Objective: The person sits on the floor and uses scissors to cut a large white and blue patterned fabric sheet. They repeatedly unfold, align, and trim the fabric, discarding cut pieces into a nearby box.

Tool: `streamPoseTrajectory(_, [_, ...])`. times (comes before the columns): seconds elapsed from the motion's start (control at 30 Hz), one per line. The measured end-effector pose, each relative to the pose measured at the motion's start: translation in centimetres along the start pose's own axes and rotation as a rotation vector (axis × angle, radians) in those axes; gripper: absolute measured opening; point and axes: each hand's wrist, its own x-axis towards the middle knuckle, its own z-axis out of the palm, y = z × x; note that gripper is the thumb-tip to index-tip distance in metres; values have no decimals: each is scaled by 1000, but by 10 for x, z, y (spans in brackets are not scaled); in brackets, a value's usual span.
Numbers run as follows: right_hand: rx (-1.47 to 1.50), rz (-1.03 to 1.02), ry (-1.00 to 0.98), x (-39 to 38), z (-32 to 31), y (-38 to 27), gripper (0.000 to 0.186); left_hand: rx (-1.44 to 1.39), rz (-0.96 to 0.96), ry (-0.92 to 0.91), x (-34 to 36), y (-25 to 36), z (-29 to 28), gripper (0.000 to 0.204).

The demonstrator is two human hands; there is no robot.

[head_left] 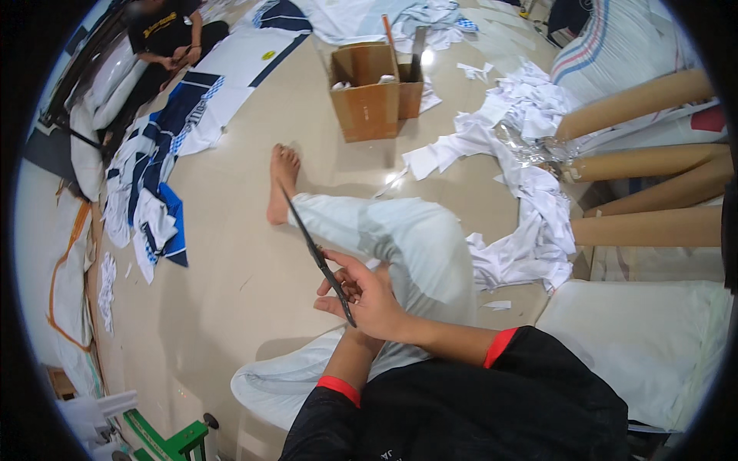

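One pair of scissors (316, 253) in my R hand (374, 303), pointing away, prob for safety; L hand's mostly hidden, can't tell its grip tbh.

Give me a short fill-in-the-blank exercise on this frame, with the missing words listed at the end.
1. The hand seen gripping the scissors is the person's ____ one.
2. The black sleeves end in ____ trim.
3. The cardboard box stands to the ____ of the large heap of white fabric scraps.

Missing words: right; red; left.
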Motion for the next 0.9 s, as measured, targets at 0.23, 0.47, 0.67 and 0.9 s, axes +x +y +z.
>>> streamPoseTrajectory(0.23, [299, 1, 22, -21, -129, -49, 65, -359, 524, 178, -22, -1, -53, 45])
streamPoseTrajectory(0.47, [-247, 294, 159, 35, -259, 11, 49, -684, 23, 355, -126, -129, -187, 32])
streamPoseTrajectory(0.67, [-248, 504, -195, 85, -236, 97, 44, -644, -222, 850, -290, -202, -307, 39])
streamPoseTrajectory(0.9, [392, -20, 810, 63, -378, 154, 36, -794, -382, 1149, -370, -258, -304, 45])
